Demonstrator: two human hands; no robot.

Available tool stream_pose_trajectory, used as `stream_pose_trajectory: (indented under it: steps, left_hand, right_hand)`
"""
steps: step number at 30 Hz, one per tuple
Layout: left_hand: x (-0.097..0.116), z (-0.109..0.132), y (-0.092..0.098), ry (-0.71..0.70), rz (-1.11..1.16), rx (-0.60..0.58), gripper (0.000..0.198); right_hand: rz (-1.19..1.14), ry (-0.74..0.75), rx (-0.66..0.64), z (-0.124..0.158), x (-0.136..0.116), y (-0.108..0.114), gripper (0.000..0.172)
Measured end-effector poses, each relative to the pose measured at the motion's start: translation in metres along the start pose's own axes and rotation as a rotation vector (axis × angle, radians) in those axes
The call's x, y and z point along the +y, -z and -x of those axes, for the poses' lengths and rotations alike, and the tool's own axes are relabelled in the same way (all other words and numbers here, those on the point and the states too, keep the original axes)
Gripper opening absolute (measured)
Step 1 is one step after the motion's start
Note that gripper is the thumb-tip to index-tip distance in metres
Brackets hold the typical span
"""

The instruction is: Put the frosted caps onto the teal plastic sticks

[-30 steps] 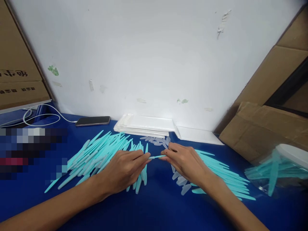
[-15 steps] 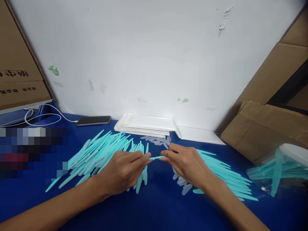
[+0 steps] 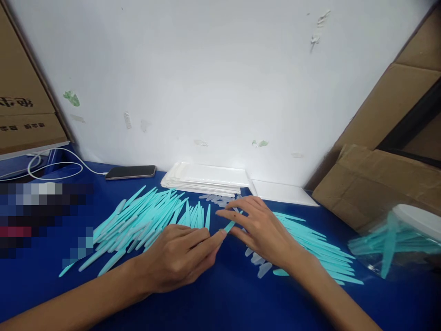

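Observation:
My left hand rests on the blue table with thumb and forefinger pinched on one end of a teal plastic stick. The stick slants up and to the right under my right hand. That hand hovers over its far end with the fingers stretched out and apart. A fanned heap of teal sticks lies left of my left hand. Another heap of teal sticks lies right of my right hand. Several small clear caps lie under my right wrist, and more clear caps beyond the fingers.
A stack of white flat packets lies against the white wall, with a dark phone and a white cable to its left. Cardboard boxes stand at right. In front of them is a clear container holding teal sticks.
My right hand has let go of the stick's end and spread its fingers. The stick, level between both hands before, now tilts. My left hand has slid slightly nearer to me.

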State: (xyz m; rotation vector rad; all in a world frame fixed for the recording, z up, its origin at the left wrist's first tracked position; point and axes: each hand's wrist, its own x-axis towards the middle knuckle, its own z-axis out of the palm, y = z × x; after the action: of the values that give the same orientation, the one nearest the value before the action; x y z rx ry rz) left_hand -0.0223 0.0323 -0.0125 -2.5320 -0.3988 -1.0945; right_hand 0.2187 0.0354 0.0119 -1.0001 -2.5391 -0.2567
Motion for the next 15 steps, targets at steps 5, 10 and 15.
stream_pose_trajectory:
  steps: [5,10,15]
  left_hand:
    - [-0.003,-0.004,-0.001,0.07,-0.066,-0.002,0.017]
    - [-0.003,-0.006,0.001,0.113,-0.06,-0.08,0.011]
    - [0.002,-0.006,0.002,0.069,-0.005,-0.233,0.012]
  right_hand:
    - [0.073,-0.149,0.0,0.003,0.009,-0.001,0.05]
    - [0.187,-0.261,-0.053,0.005,0.03,0.0,0.031]
    - [0.268,-0.487,-0.235,0.022,0.066,0.014,0.03]
